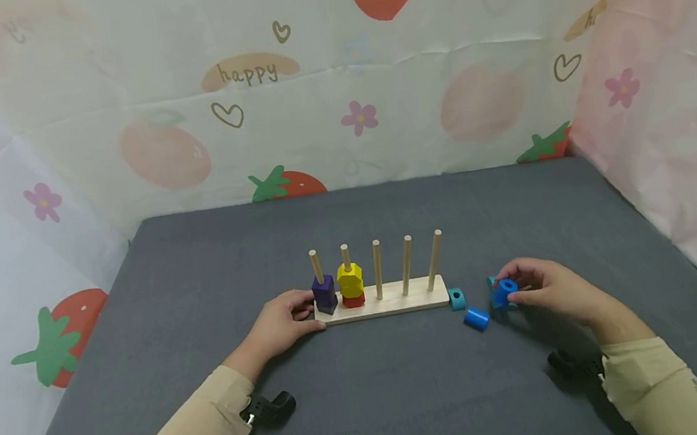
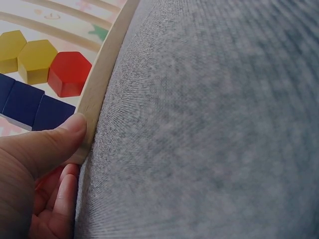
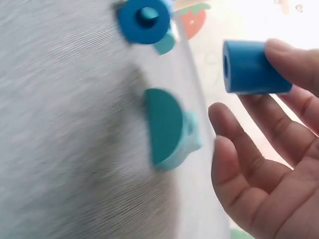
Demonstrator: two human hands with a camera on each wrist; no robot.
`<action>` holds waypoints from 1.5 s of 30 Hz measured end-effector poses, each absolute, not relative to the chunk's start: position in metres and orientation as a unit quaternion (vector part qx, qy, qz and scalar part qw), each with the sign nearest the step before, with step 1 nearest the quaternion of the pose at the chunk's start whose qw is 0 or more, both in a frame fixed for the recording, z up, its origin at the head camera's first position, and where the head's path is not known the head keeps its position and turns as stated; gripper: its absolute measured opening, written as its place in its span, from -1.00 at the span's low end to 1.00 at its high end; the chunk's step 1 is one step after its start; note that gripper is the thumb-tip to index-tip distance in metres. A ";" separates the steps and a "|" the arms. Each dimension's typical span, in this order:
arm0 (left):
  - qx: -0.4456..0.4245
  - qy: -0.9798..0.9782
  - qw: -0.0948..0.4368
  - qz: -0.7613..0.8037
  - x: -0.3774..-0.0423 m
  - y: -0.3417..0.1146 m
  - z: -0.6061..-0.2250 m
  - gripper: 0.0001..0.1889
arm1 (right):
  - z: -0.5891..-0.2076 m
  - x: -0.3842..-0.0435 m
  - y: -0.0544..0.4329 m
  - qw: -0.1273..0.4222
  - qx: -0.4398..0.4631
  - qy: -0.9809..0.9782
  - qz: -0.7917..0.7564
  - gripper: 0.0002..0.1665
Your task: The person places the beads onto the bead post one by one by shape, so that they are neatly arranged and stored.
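Blue cylinder in my right hand, wooden base in my left

My right hand (image 1: 553, 291) pinches a glossy blue cylinder with a hole through it (image 3: 254, 69) between thumb and fingers, a narrow grip at the right of the scene. The wrist view shows it clear of the cloth, two other fingers lying apart from it. Just beside it, on the dark grey cloth (image 1: 376, 401), lies a teal half-round piece (image 3: 164, 129).

My left hand (image 1: 279, 319) grips the left end of a pale wooden base (image 1: 424, 301), thumb on its near edge. Five upright wooden pegs (image 1: 378, 271) stand along it. The leftmost carries dark blue square blocks (image 1: 324, 295); the next carries two yellow hexagonal pieces (image 1: 351, 280) above a red hexagonal one (image 1: 354, 301).

By the base's right end sits a teal block with a hole (image 1: 457, 298). Nearer and to the right, a second blue cylinder (image 1: 476, 318) lies on its side, between the base and my right hand.
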State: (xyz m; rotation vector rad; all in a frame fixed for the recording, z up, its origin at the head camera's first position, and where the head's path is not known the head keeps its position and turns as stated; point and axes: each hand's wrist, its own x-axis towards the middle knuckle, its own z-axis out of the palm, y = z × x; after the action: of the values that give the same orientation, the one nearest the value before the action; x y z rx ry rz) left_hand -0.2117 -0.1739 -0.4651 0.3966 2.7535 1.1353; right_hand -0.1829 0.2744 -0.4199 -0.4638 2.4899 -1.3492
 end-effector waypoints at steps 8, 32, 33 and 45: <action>0.133 0.914 0.072 0.375 -0.211 -0.174 -0.465 -0.42 | -0.392 -0.193 0.258 0.099 -0.159 0.835 -0.518 -0.60; 0.133 0.910 0.069 0.386 -0.214 -0.174 -0.465 -0.46 | -0.326 -0.214 0.166 -0.011 -0.208 0.782 -0.587 -0.58; 0.132 0.911 0.069 0.385 -0.214 -0.174 -0.464 -0.45 | -0.325 -0.214 0.162 -0.008 -0.207 0.781 -0.589 -0.58; 0.133 0.912 0.069 0.382 -0.213 -0.174 -0.465 -0.45 | -0.326 -0.212 0.113 0.012 -0.207 0.787 -0.581 -0.65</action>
State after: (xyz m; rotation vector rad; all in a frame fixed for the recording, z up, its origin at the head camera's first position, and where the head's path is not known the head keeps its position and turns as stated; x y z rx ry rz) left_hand -0.2129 -0.1741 -0.4654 0.3999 2.7450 1.1502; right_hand -0.2120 0.1132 -0.3258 -0.6448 2.4533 -1.8124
